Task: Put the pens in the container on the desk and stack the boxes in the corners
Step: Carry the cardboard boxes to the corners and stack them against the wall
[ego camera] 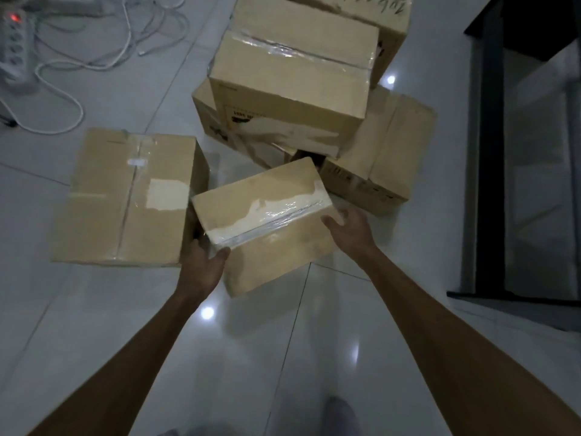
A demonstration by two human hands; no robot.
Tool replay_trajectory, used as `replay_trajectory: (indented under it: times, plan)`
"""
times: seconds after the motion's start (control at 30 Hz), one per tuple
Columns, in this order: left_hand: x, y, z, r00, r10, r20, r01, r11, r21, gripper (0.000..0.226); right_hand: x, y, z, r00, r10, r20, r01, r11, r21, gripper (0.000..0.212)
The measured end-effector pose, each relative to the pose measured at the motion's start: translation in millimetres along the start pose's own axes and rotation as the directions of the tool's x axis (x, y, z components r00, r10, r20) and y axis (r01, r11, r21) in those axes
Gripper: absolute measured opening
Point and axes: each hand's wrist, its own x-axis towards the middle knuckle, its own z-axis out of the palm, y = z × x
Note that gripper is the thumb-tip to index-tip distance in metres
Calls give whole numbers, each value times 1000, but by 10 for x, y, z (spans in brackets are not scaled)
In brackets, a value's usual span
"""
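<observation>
A small taped cardboard box [261,212] sits tilted on the white tiled floor in the middle. My left hand [202,267] grips its near left corner, thumb on the taped top edge and fingers round the left side. My right hand [349,229] holds its right end, fingers curled against that side. A wide flat box [125,199] lies just left of it. Behind it, one large box [292,86] sits on top of a lower box [204,114], with another box [380,162] at the right and a further one [386,17] at the back. No pens or container are in view.
A power strip [14,48] with a red light and loose white cables [103,51] lie on the floor at the far left. A dark piece of furniture with a frame [484,158] stands at the right. Bare tiles show in front of me.
</observation>
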Motion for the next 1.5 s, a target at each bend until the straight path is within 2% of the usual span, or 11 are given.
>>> replay_trajectory:
  times: [0.1, 0.2, 0.3, 0.37, 0.67, 0.77, 0.9, 1.03, 1.23, 1.5]
  plan:
    - [165, -247, 176, 988, -139, -66, 137, 990, -26, 52, 291, 116, 91, 1000, -5, 26, 6, 999, -42, 70]
    - [273, -409, 280, 961, -273, -49, 270, 961, -61, 53, 461, 112, 169, 997, -28, 67, 29, 1000, -8, 84]
    - [343, -532, 384, 953, -286, -97, 280, 957, -73, 53, 637, 167, 275, 992, -27, 121, 20, 998, 59, 64]
    - [385, -570, 451, 934, -329, -136, 320, 943, -87, 51, 786, 238, 320, 992, -12, 122, 4, 998, 61, 58]
    - [304, -640, 725, 869, -429, -249, 381, 899, -216, 54, 891, 298, 369, 984, -9, 180, 1, 999, 44, 64]
    - [271, -681, 708, 869, -425, -252, 369, 897, -241, 52, 877, 286, 333, 982, -11, 191, 2, 999, 44, 64]
    - [92, -717, 669, 854, -440, -278, 381, 892, -244, 51, 732, 358, 314, 976, -1, 219, -12, 998, 61, 57]
    - [-200, -659, 612, 853, -434, -290, 385, 898, -211, 48, 457, 535, 291, 968, 36, 247, -50, 998, 49, 64]
    - [-786, -445, 387, 872, -414, -260, 395, 910, -125, 50, -155, 669, 168, 958, 78, 277, -92, 995, 37, 63]
    - [-1754, -151, -13, 831, -475, -287, 444, 880, -171, 47, -1105, 510, -117, 955, 81, 287, -100, 994, 52, 59]
